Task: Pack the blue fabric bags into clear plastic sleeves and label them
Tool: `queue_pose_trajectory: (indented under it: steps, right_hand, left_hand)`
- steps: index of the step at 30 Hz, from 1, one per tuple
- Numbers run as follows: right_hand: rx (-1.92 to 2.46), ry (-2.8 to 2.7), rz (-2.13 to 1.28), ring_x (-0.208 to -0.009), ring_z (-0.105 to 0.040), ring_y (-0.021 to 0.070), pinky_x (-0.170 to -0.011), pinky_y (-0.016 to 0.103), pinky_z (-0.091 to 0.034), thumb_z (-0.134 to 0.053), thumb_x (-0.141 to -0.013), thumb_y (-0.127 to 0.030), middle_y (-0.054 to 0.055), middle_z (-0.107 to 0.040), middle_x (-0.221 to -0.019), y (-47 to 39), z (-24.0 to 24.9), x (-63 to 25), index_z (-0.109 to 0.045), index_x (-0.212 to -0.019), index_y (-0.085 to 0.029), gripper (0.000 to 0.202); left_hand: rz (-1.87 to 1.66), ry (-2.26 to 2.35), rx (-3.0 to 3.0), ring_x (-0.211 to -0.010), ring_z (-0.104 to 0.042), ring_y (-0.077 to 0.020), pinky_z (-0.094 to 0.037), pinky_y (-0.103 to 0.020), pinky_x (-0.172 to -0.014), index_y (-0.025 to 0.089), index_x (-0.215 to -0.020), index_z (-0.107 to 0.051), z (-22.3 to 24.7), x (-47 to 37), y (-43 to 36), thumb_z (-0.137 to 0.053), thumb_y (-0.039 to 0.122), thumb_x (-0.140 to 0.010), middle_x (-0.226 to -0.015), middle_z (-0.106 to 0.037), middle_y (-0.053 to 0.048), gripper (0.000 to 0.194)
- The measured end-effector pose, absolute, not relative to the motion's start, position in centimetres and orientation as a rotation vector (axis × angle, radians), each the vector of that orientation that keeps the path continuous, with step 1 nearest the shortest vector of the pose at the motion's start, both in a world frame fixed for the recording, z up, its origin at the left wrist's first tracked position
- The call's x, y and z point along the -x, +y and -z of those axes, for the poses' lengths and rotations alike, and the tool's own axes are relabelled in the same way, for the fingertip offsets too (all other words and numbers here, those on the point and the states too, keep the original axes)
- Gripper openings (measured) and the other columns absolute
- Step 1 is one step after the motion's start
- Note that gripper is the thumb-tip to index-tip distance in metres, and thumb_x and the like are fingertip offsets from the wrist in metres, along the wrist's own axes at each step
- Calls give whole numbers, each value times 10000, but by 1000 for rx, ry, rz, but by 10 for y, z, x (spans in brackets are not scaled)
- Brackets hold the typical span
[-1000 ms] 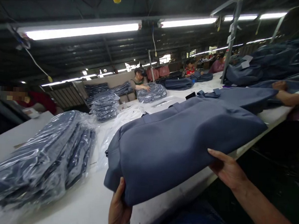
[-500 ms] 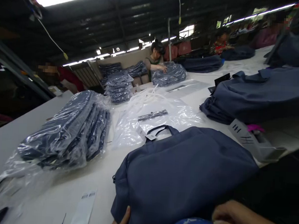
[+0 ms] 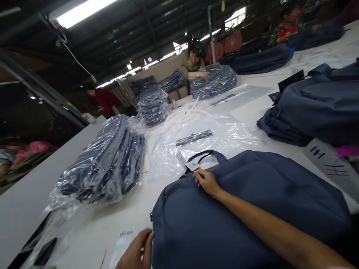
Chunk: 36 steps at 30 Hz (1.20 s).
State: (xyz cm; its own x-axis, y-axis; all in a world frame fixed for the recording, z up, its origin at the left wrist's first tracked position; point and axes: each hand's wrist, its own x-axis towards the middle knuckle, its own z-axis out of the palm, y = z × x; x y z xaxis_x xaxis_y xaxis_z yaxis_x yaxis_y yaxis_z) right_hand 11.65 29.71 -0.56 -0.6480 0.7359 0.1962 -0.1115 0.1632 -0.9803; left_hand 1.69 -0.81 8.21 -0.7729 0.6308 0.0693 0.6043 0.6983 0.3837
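Note:
A dark blue bag lies in front of me on the white table, its handle loop at the upper edge. My right hand reaches across the bag, its fingers pinched at the white tag beside the handle. At the bag's left side, near a zipper end, is my left hand; its thumb and forefinger are bent together against the fabric edge. A white label strip lies just left of that hand.
Plastic-wrapped bags are stacked on the left. Clear plastic bags lie beyond the blue bag. More blue bags and a marked white box stand right. A person handles wrapped bags across the table.
My right hand has moved from the lower right up to the tag by the handle. My left hand has shifted up along the bag's left side, more of it now showing. The view has turned somewhat.

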Motion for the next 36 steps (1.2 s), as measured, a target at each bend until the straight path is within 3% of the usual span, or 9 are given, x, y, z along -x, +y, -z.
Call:
queue_pose_trajectory:
  steps: [3,6,8,10,15,19,21,25,36]
  right_hand:
    - [680,-1582,-1553,-609,-625,149,-657,272,-512,-445,-919,-538,12,-642,-706,304,33,-114,-606,-860,-185,393]
    - [719,-1449,-1599,-825,-685,182,-777,297,-541,-493,-900,-518,45,-695,-915,310,44,-110,-591,-1001,-204,343]
    - [759,-1397,-1650,-869,-692,191,-807,316,-551,-550,-879,-478,49,-702,-989,315,48,-106,-568,-1101,-220,341]
    - [796,-1373,-1729,-833,-701,194,-788,330,-567,-605,-857,-419,51,-712,-962,321,51,-101,-546,-1190,-221,392]
    - [784,-1342,-2053,-700,-712,205,-518,282,-564,-660,-838,-349,123,-697,-1064,339,52,-97,-462,-1357,-210,573]
    - [595,-1300,-2267,-789,-720,166,-558,225,-565,-656,-862,-364,111,-584,-1321,346,49,-100,-498,-1358,-267,530]
    - [518,-1287,-2309,-862,-716,170,-604,210,-567,-632,-885,-384,110,-623,-1250,347,48,-100,-531,-1342,-231,493]
    - [464,-1287,-2225,-907,-700,171,-622,207,-560,-561,-925,-418,116,-660,-1142,347,48,-95,-580,-1304,-175,451]
    - [444,-1509,-1382,-1060,-592,233,-1003,432,-439,-661,-824,-242,64,-691,-1106,336,36,-100,-696,-1070,-228,248]
  left_hand:
    - [-628,2746,-1783,-1104,-649,-214,-500,-344,-972,301,-1225,-614,-113,-18,64,-480,302,-920,-1242,-676,-40,334]
    - [-252,2479,-2320,-1442,-313,-222,-272,-451,-1186,280,-1418,-440,-114,-8,148,-415,84,-875,-1528,-416,-44,578]
    - [41,2351,-2377,-1500,-112,-259,-83,-558,-1212,289,-1489,-312,-102,6,195,-470,10,-770,-1612,-232,-38,787]
    - [227,2260,-2314,-1503,-54,-291,23,-603,-1191,267,-1503,-279,-87,24,227,-535,2,-677,-1617,-209,-64,904]
    - [299,2290,-2125,-1396,-377,-333,5,-665,-1158,216,-1494,-295,-54,60,250,-616,173,-726,-1428,-534,-128,834]
    - [290,2372,-1966,-1086,-657,-246,-311,-531,-1117,224,-1486,-307,-35,69,248,-520,283,-872,-1195,-704,-99,652]
    - [283,2415,-1925,-990,-691,-224,-472,-388,-947,243,-1445,-390,-30,67,247,-465,276,-914,-1112,-735,-89,537]
    - [226,2537,-1925,-868,-709,-225,-479,-284,-693,281,-1382,-481,-39,63,243,-401,308,-963,-979,-755,-78,427]
    - [127,2339,-2331,-898,-659,-166,-493,-260,-741,256,-1084,-637,-98,14,217,-535,293,-932,-1003,-724,-21,187]
